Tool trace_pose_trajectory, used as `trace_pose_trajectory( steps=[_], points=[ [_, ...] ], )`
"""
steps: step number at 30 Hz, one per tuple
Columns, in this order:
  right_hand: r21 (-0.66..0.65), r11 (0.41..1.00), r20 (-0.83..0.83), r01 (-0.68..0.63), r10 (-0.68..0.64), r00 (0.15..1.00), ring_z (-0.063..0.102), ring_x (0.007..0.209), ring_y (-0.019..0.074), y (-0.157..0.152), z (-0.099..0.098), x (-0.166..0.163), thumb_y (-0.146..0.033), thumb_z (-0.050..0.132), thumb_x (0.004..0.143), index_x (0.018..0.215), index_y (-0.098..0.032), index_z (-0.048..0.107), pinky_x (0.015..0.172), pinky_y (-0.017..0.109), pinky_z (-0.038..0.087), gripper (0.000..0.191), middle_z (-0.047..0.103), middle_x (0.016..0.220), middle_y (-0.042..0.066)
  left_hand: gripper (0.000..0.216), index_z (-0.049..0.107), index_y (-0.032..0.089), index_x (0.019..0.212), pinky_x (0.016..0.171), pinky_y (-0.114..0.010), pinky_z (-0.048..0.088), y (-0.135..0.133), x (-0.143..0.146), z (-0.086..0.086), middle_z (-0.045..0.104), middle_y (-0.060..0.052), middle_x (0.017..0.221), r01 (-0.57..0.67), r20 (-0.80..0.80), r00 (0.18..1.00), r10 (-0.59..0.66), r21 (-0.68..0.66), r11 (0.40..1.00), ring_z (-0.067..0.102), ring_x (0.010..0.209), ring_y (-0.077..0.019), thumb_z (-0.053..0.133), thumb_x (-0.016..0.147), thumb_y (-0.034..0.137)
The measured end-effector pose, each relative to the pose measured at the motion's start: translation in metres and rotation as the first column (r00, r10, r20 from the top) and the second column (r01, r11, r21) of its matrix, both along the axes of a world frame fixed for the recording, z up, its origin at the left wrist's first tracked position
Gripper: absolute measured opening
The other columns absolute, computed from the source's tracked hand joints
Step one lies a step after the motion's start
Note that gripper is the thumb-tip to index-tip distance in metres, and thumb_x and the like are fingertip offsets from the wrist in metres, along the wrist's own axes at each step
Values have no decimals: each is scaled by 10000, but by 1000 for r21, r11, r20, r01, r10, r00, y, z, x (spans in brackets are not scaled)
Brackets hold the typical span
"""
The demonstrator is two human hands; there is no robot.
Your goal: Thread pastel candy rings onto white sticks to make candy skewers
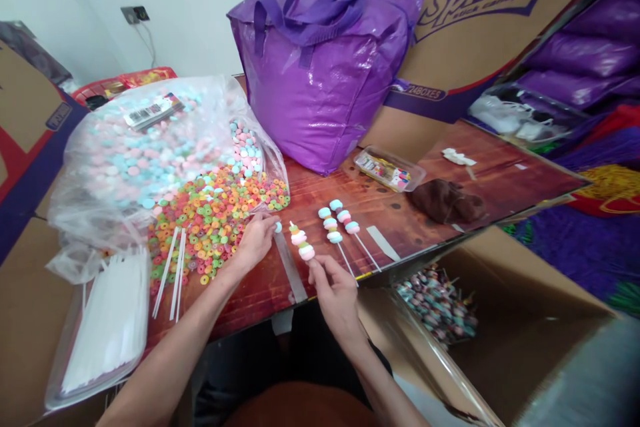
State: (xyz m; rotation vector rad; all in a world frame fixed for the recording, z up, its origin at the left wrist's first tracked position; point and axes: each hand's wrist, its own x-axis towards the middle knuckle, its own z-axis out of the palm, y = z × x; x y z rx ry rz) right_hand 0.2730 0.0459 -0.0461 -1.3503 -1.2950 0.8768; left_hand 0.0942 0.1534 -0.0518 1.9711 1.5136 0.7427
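The skewer was pinched low by closed right fingers, apparently leaving its tip free; left of them, a blue candy was held by nearly closed left fingers.

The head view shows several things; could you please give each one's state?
Left hand: pinching a blue candy
Right hand: gripping a candy stick
Held stick: bearing candy
Two candy sticks: lying flat
Clear bag: open, candy inside
Purple bag: standing upright
Tray: filled with white sticks
Cardboard box: open
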Motion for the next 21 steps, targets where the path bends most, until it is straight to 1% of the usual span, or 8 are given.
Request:
trace_pose_trajectory(
  steps=[4,8,10,12,14,17,19,21],
  points=[
    [-22,999,35,-35,36,999,469,525,116,1,1,1,-341,498,978,737,-190,592,534,221,373,300,498,596,-46,266,720,184,1018,881,-327,497,-2,-2,2,618,-82,1008,100,-94,991,-100,-7,995,609,950,-207,489,907,112],
    [-18,999,109,-49,51,993,472,518,116,1,1,2,-327,489,987,785,-188,625,538,223,373,280,507,591,-46,235,693,176,1051,887,-343,502,-10,-1,2,580,-83,1002,65,-141,988,-62,16,998,603,943,-214,527,892,126],
    [-11,999,155,-49,50,987,472,516,119,-1,1,3,-322,483,988,802,-187,642,538,227,369,279,515,588,-43,240,680,176,1048,883,-345,504,-14,1,0,584,-88,1025,40,-105,994,-36,42,998,604,949,-215,530,872,112],
    [-7,999,194,-53,53,979,474,520,123,-2,1,4,-318,473,990,820,-187,656,532,232,360,282,527,594,-36,235,668,184,1039,874,-342,506,-19,3,-4,617,-83,1031,8,12,1000,-8,35,999,615,938,-209,529,861,117],
    [-7,998,222,-66,66,973,484,535,128,-3,2,4,-316,460,993,835,-186,661,530,235,354,287,549,617,-25,197,650,185,1019,822,-326,516,-24,3,-8,656,-63,962,-54,228,971,66,-58,997,633,861,-192,538,859,164],
    [-12,994,236,-111,111,965,502,562,131,-4,3,2,-312,447,997,845,-184,655,542,235,360,288,586,664,-9,198,627,177,984,741,-296,521,-31,2,-9,667,-31,855,-114,542,804,244,-262,958,632,750,-166,602,827,295],
    [-11,990,242,-140,139,960,510,574,133,-4,3,0,-311,441,998,836,-183,648,552,237,364,292,598,677,-3,258,633,175,964,754,-287,518,-36,2,-6,672,-27,857,-127,637,708,305,-310,942,632,766,-159,658,784,358],
    [-6,989,248,-150,147,958,516,582,135,-3,2,-2,-310,438,997,832,-184,646,553,237,362,293,600,676,-1,290,647,174,946,793,-287,513,-41,2,-2,683,-32,885,-150,673,665,322,-303,941,635,812,-160,697,749,381]
  ],
)
